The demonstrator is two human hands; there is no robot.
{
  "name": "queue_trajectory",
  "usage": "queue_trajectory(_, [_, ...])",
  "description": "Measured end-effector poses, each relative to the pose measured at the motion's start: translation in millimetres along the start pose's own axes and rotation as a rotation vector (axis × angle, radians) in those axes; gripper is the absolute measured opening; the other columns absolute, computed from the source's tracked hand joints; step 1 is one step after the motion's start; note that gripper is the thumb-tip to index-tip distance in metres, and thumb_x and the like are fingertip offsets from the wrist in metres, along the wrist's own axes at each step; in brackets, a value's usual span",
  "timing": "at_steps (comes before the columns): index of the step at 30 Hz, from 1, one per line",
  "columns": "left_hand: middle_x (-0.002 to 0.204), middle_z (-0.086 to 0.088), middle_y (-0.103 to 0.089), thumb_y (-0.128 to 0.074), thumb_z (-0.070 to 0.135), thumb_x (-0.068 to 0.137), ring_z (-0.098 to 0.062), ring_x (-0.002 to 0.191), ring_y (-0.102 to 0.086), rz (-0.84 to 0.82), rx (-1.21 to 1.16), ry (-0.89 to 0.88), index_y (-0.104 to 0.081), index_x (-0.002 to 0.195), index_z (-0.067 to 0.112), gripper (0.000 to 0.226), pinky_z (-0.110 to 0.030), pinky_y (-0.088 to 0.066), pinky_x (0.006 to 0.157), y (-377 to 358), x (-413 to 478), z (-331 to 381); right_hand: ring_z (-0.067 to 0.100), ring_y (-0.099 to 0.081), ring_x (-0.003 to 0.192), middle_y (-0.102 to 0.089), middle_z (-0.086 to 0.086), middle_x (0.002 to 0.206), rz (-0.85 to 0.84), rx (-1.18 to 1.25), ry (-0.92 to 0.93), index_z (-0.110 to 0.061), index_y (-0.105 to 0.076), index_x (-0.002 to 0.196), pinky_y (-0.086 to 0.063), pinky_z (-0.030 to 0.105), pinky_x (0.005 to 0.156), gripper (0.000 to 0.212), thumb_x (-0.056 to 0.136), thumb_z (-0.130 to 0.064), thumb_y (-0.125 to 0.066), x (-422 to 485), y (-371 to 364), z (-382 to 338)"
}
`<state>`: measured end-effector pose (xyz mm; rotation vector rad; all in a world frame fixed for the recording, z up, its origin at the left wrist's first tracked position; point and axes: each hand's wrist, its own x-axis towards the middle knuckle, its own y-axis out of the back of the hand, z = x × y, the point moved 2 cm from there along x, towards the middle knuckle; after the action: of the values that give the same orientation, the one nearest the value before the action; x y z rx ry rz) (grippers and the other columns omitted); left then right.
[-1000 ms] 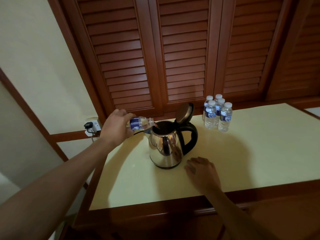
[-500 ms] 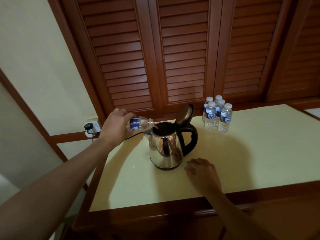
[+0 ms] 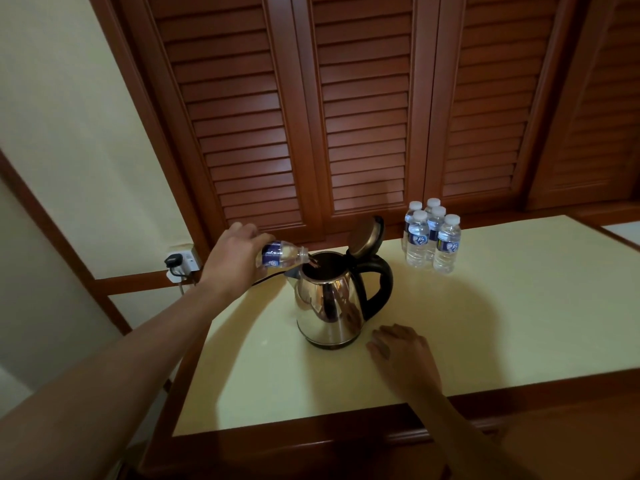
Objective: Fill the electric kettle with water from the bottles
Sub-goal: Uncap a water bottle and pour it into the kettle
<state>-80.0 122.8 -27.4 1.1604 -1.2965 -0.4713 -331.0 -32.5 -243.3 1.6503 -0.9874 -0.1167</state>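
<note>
One cream-topped table (image 3: 519, 323) carries everything. Steel kettle (image 3: 329, 306) stands near its middle, lid (image 3: 365, 237) hinged up, black handle (image 3: 382, 282) to the right. Five capped bottles (image 3: 429, 240) cluster far right of it, apart from it.

Left hand (image 3: 232, 261) grips an open bottle (image 3: 282, 255) round its base, tipped almost level, neck over the kettle's mouth at the left rim. Right hand (image 3: 401, 351) lies flat on the table just beside the kettle's base, fingers relaxed, holding nothing.

We judge the bottle light and thin-walled, apt to buckle if squeezed; hold mid-body, at the label. The kettle grows heavier as it fills; its steel looks slick, so lift by the handle.
</note>
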Motion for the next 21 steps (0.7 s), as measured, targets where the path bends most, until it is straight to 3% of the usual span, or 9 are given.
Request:
queue_trajectory(10, [0.106,-0.010,-0.062,-0.084,0.014,0.071,-0.030,0.098,-0.050,0.010,0.036,-0.034,-0.065,0.123,0.015,0.055,-0.040,-0.042,0.083,7,5,4,0.016,-0.057,0.114,-0.069,-0.010,0.118,-0.025,0.007,-0.019,-0.031,-0.070,0.111,-0.046,0.037,0.092,0.030,0.092,-0.043,-0.050,0,-2,2])
queue_trajectory(21, [0.109,-0.011,-0.061,-0.082,0.010,0.072,-0.032,0.102,-0.049,0.065,0.080,-0.129,-0.067,0.119,0.013,0.050,-0.042,-0.040,0.084,14,21,10,0.019,-0.059,0.113,-0.069,-0.007,0.116,-0.020,-0.014,-0.016,-0.030,-0.071,0.111,-0.046,0.038,0.090,0.030,0.092,-0.043,-0.052,-2,3,-1])
